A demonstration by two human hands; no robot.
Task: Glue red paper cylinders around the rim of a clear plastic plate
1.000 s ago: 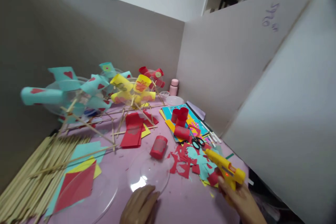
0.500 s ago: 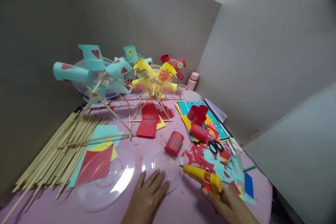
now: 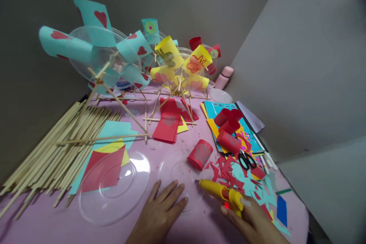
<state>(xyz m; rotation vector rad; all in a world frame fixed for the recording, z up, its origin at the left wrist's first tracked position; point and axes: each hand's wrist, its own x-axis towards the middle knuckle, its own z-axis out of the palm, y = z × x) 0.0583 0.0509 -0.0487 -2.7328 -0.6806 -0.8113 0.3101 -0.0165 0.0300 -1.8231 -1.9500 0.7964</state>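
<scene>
The right hand (image 3: 251, 223) grips a yellow glue gun (image 3: 221, 194), its nozzle over the right rim of a clear plastic plate (image 3: 177, 167). The left hand (image 3: 160, 213) lies flat with fingers spread on that plate's near edge. A red paper roll (image 3: 200, 154) rests on its far right rim. A second clear plate (image 3: 114, 188) sits to the left, near the table's front edge, over red paper (image 3: 101, 169). Wooden sticks (image 3: 51, 148) lie along the left edge.

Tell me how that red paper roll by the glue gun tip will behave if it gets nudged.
The red paper roll lies on its side partly on the clear plastic disc, so it would probably roll. It looks like thin curled paper, likely very light and easily crushed.
</scene>
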